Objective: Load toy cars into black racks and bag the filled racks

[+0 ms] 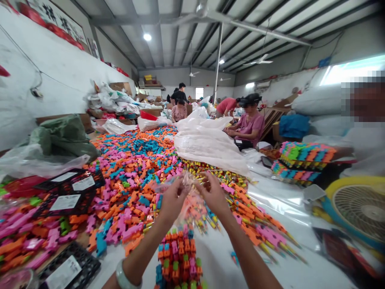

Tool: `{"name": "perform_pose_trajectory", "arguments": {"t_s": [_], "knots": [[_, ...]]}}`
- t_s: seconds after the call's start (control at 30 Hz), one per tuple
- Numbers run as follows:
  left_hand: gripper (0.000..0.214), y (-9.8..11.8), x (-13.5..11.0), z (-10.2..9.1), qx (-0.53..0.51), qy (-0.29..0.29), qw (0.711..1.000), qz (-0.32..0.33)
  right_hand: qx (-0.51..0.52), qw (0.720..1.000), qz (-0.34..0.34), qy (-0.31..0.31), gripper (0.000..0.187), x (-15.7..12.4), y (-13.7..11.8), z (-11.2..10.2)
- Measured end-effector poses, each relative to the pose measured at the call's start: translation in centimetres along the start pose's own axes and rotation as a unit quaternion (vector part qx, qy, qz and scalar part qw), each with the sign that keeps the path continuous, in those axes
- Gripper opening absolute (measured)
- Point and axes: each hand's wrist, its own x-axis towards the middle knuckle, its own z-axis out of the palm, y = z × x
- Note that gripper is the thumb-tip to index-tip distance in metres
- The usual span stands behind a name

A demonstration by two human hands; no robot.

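My left hand (173,200), with a pale bangle (126,275) on the wrist, pinches the gathered edge of a clear plastic bag (187,206). The fingers of my right hand (213,193) are bent at the bag's other side, also gripping its thin film. Blurred bright shapes show through the bag; whether they lie inside or behind it, I cannot tell. Below, between my forearms, stands a stacked block of orange, pink, blue and green plastic pieces (179,257). Right of my right hand lie pencils fitted with orange and pink plastic pieces (264,230).
A big heap of loose coloured plastic pieces (126,192) spreads ahead and left. Black trays with white labels (67,265) lie at left. A white sheet (204,140) covers part of the heap. At right are stacked sets (303,158) and a fan (367,208). Several people sit or stand beyond.
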Motion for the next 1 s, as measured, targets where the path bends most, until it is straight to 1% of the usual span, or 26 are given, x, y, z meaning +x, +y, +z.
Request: {"name": "perform_pose_trajectory", "arguments": {"t_s": [0.03, 0.07, 0.1, 0.17, 0.27, 0.3, 0.37, 0.43, 0.5, 0.53, 0.6, 0.67, 0.7, 0.73, 0.77, 0.83, 0.9, 0.93, 1.0], "knots": [[0.014, -0.2, 0.0, 0.4, -0.008, -0.005, 1.000, -0.005, 0.042, 0.998, 0.025, -0.032, 0.038, -0.3, -0.3, 0.8], [0.014, -0.4, -0.1, 0.8, -0.021, -0.011, 1.000, -0.012, 0.084, 0.994, 0.045, -0.055, 0.039, -0.6, -0.5, 1.6], [0.016, -0.6, -0.2, 1.1, -0.038, -0.017, 0.999, -0.021, 0.121, 0.989, 0.057, -0.064, 0.035, -0.9, -0.6, 2.4], [0.024, -0.9, -0.2, 1.5, -0.080, -0.032, 0.995, -0.045, 0.160, 0.984, 0.061, -0.040, 0.025, -1.4, -0.5, 3.6], [0.034, -1.3, 0.0, 1.2, -0.132, -0.044, 0.987, -0.078, 0.139, 0.990, 0.040, 0.001, 0.019, -1.7, 0.2, 4.4], [0.036, -1.5, 0.2, 1.0, -0.144, -0.036, 0.985, -0.084, 0.124, 0.992, 0.035, 0.006, 0.020, -1.7, 0.4, 4.4], [0.040, -1.7, 0.6, 0.6, -0.159, -0.002, 0.983, -0.088, 0.102, 0.994, 0.034, 0.029, 0.023, -1.7, 0.7, 4.3], [0.042, -1.8, 1.1, 0.3, -0.164, 0.039, 0.982, -0.084, 0.094, 0.992, 0.034, 0.072, 0.026, -1.8, 0.7, 4.3], [0.042, -1.7, 1.5, 0.1, -0.153, 0.055, 0.983, -0.081, 0.094, 0.990, 0.016, 0.105, 0.027, -2.1, 0.9, 4.7], [0.041, -1.5, 1.6, -0.1, -0.140, 0.050, 0.985, -0.082, 0.090, 0.990, 0.005, 0.106, 0.025, -2.3, 1.2, 4.9], [0.038, -1.3, 1.7, -0.6, -0.102, 0.028, 0.991, -0.081, 0.051, 0.996, -0.012, 0.072, 0.020, -2.5, 2.3, 5.2], [0.034, -1.2, 1.6, -1.4, -0.044, 0.001, 0.996, -0.072, -0.038, 0.998, -0.040, 0.014, 0.018, -2.3, 3.9, 5.0], [0.033, -1.3, 1.6, -2.0, -0.010, -0.012, 0.998, -0.062, -0.084, 0.995, -0.058, -0.005, 0.017, -1.9, 4.8, 4.7], [0.031, -1.4, 1.5, -2.7, 0.028, -0.025, 0.998, -0.050, -0.122, 0.990, -0.075, -0.010, 0.016, -1.4, 5.7, 4.2], [0.029, -1.7, 1.4, -3.4, 0.066, -0.037, 0.996, -0.038, -0.149, 0.985, -0.088, -0.002, 0.016, -0.8, 6.5, 3.8], [0.024, -2.6, 1.0, -4.9, 0.139, -0.054, 0.989, -0.013, -0.169, 0.981, -0.092, 0.034, 0.021, 0.2, 8.0, 2.8], [0.016, -4.0, 0.4, -6.2, 0.201, -0.047, 0.978, 0.006, -0.175, 0.978, -0.102, 0.049, 0.025, 0.5, 9.1, 2.3], [0.011, -4.9, -0.2, -6.8, 0.225, -0.036, 0.974, 0.012, -0.179, 0.976, -0.116, 0.043, 0.027, 0.2, 9.6, 2.2], [0.010, -6.9, -1.6, -7.5, 0.260, -0.005, 0.966, 0.015, -0.180, 0.973, -0.147, 0.007, 0.026, -1.5, 10.6, 2.3]]}}
